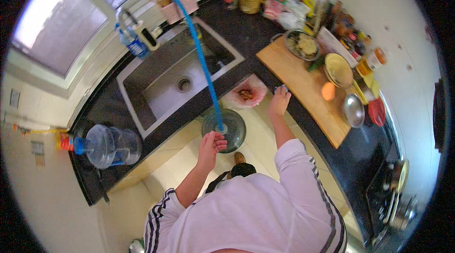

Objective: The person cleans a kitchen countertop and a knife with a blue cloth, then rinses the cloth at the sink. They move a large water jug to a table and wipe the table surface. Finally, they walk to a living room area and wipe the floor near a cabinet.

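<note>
My right hand (279,104) reaches to the dark counter edge beside a wooden cutting board (302,82), its fingers on a small bluish cloth-like item (280,88). My left hand (212,144) is raised with curled fingers near the lower end of a blue hose (204,64); whether it touches the hose cannot be told. That hose runs from the sink faucet area down to the mouth of a large water jug (234,135) on the floor. Between the jug and the counter corner, a lined bin (261,91) holds reddish scraps.
A steel sink (167,71) is set in the black counter (103,89). A clear water jug (121,146) lies on its side at left. On the board are a pan of food (302,45), a yellow bowl (338,70) and an orange round item (328,91); a metal bowl (354,110) is alongside.
</note>
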Tool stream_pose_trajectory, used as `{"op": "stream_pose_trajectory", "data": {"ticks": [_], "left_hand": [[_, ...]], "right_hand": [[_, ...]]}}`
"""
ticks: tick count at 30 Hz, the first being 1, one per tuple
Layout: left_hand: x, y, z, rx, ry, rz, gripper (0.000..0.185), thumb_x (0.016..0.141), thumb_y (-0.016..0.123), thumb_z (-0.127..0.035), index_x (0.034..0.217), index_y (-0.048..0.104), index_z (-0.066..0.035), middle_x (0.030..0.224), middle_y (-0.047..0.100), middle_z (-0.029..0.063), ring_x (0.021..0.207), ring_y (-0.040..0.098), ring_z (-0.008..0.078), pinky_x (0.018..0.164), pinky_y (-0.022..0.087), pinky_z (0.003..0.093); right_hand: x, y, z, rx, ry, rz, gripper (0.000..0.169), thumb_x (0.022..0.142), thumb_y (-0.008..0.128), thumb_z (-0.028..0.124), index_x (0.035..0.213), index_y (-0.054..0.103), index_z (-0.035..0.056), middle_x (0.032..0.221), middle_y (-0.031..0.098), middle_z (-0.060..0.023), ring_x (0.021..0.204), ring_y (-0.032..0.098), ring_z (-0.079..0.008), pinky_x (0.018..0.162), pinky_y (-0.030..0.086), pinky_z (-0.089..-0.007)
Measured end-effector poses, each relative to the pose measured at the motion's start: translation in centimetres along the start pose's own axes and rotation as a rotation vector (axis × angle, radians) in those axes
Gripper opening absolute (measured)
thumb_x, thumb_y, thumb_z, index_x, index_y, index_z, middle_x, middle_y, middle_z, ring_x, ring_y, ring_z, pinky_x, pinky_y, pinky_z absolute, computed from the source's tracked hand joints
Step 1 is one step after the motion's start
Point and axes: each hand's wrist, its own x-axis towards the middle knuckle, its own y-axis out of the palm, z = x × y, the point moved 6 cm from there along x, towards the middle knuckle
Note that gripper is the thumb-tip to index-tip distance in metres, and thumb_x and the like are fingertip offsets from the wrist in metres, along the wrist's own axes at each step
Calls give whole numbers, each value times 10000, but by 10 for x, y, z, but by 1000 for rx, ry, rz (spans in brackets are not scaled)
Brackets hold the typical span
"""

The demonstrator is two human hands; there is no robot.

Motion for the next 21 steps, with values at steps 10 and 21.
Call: {"op": "stream_pose_trajectory", "data": {"ticks": [10, 21], "left_hand": [[9, -74, -20, -151, 92, -232, 309, 978, 453, -312, 1027, 542, -20, 953, 606, 133, 812, 618, 214, 720, 531, 327], [10, -144, -58, -187, 147, -232, 275, 969, 483, -294, 1051, 521, -35, 972, 601, 121, 824, 618, 211, 725, 528, 308]], "right_hand": [[112, 31, 119, 395, -303, -179, 314, 783, 540, -12, 1084, 627, 3, 1161, 597, -186, 997, 540, -358, 926, 414, -415], [26, 49, 177, 515, -502, 258, 414, 758, 514, -13, 1160, 595, 45, 1234, 563, -173, 1031, 520, -362, 919, 419, -449]]}}
